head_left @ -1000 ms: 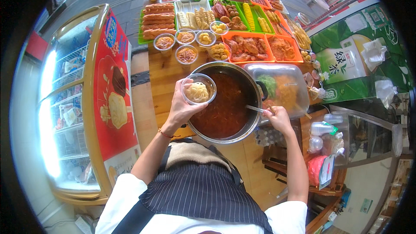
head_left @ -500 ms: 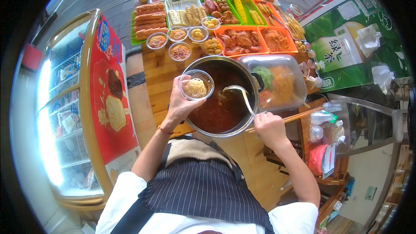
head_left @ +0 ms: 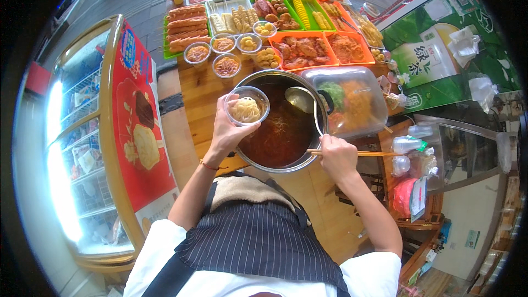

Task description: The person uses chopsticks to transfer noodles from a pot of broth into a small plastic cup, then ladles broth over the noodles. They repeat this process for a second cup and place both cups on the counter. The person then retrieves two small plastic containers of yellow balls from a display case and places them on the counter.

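Note:
My left hand (head_left: 223, 132) is closed round a see-through plastic cup (head_left: 265, 111) with pale noodles (head_left: 246, 109) in it, held over the left side of a big metal pot (head_left: 278, 169). Dark red-brown broth (head_left: 278, 142) fills the pot, and some noodle strands float in its middle. In my right hand (head_left: 338, 157), closed at the pot's right edge, are both a ladle (head_left: 300, 100) and a pair of wooden chopsticks (head_left: 379, 154). The ladle's bowl rests in the broth at the far right side. The chopsticks lie nearly level through my fist, pointing right.
Right of the pot stands a lidded plastic box (head_left: 360, 102) of shredded food. Several topped cups (head_left: 226, 67) sit beyond it, before trays of skewers (head_left: 187, 25) and an orange tray (head_left: 305, 50) of meat. A glass-door freezer (head_left: 146, 126) stands left; plastic cups (head_left: 407, 144) lie right.
The ladle's bowl has moved away from me toward the pot's far right side. The chopsticks have swung from slanting to nearly level. The cup stays almost in place.

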Motion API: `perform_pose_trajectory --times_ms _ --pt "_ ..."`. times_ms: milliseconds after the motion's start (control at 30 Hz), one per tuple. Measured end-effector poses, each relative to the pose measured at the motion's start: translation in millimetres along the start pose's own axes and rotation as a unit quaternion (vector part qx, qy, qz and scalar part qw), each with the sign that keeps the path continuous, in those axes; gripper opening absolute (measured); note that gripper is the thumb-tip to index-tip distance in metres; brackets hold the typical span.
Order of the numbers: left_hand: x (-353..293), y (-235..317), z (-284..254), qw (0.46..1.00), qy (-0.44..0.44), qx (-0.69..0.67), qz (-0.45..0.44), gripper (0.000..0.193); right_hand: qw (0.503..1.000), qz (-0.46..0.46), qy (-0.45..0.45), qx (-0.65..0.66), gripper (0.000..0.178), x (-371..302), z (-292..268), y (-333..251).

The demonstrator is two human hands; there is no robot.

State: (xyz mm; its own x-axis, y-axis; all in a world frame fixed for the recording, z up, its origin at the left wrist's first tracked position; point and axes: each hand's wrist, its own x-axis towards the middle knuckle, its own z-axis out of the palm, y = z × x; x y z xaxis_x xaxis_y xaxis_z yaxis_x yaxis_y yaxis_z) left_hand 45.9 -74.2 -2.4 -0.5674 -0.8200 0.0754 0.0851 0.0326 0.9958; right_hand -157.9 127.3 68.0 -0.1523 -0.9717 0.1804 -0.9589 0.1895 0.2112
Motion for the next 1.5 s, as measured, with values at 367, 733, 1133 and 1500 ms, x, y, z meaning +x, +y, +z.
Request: perform_pose_trajectory --times_ms 367,733,1133,1500 --pt "2.4 -14.2 2.5 0.999 -0.022 -0.045 0.003 0.085 0.889 0.323 0.024 0.322 0.026 9.3 33.7 6.2" --pt "5.1 -23.0 9.1 1.0 -0.01 -0.02 0.016 0.082 0.695 0.46 -0.034 0.552 0.021 -16.6 -8.8 42.7" --pt "7.6 -29.7 17.1 0.997 -0.011 0.073 0.035 0.081 0.639 0.488 -0.019 0.594 0.021 -16.6 -91.1 40.3" --pt "13.5 -26.7 39.0 0.994 -0.041 0.09 0.052 0.081 0.658 0.444 0.016 0.608 0.02 -2.6 -132.4 25.0"
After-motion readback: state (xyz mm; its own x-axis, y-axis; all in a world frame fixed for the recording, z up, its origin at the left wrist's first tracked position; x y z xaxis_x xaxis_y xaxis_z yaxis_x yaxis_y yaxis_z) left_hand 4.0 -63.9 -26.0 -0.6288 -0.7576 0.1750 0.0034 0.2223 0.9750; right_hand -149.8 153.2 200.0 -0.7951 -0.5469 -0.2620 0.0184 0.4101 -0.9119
